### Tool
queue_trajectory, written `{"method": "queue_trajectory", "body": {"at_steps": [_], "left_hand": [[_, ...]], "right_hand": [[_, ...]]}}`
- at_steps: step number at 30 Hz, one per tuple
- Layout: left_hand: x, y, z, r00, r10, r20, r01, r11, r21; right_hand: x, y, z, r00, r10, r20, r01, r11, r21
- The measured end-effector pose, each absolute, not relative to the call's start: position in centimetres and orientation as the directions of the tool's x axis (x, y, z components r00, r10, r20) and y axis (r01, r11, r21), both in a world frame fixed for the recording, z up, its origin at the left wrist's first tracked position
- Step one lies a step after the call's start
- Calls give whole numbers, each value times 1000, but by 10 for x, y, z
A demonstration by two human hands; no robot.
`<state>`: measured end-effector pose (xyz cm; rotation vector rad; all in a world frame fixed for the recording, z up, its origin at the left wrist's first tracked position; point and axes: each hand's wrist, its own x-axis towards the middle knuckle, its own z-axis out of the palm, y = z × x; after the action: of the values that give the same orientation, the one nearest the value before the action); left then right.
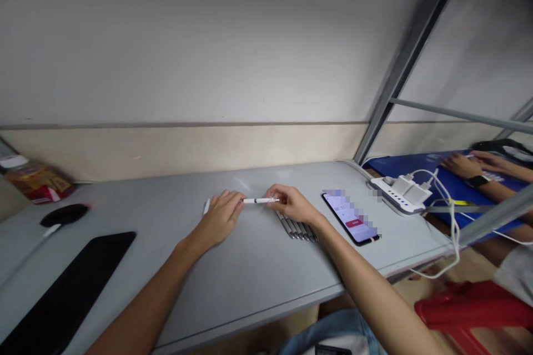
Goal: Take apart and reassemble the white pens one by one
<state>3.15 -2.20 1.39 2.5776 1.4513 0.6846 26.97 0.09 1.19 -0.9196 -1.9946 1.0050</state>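
Smooth grey counter (250,283): back edge along wall (208,147), front edge well apart from left hand (222,215) and right hand (296,204); broad stretch of surface runs between. Room to right narrower: row of slim grey pens with shiny tips (296,229) just beside right hand, then black-edged phone with lit screen (352,219). Flat black slab (79,283) well to left. Slim white pen with dark band (256,201) spans sideways between hands. Left fingers bent, closed over its left part; right thumb and fingers curled, pinching right end.
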Motion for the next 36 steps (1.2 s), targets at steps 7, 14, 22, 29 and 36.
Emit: {"method": "queue_trajectory", "body": {"at_steps": [7,14,22,29,36], "left_hand": [[31,-21,12,447,831,331,788,-541,294],[28,-18,8,438,835,334,789,-535,302],[26,-17,7,464,822,331,780,-556,286],[31,-23,18,554,684,475,799,-597,-73],[34,-26,21,578,610,542,794,-575,-199]], "right_hand": [[270,2,10,-473,834,283,316,460,-829],[268,-2,13,-487,832,266,434,495,-753],[263,-3,16,-441,840,317,432,508,-745],[266,-3,17,-635,768,-88,18,-100,-995],[271,-2,21,-728,646,-229,-77,-409,-909]]}}
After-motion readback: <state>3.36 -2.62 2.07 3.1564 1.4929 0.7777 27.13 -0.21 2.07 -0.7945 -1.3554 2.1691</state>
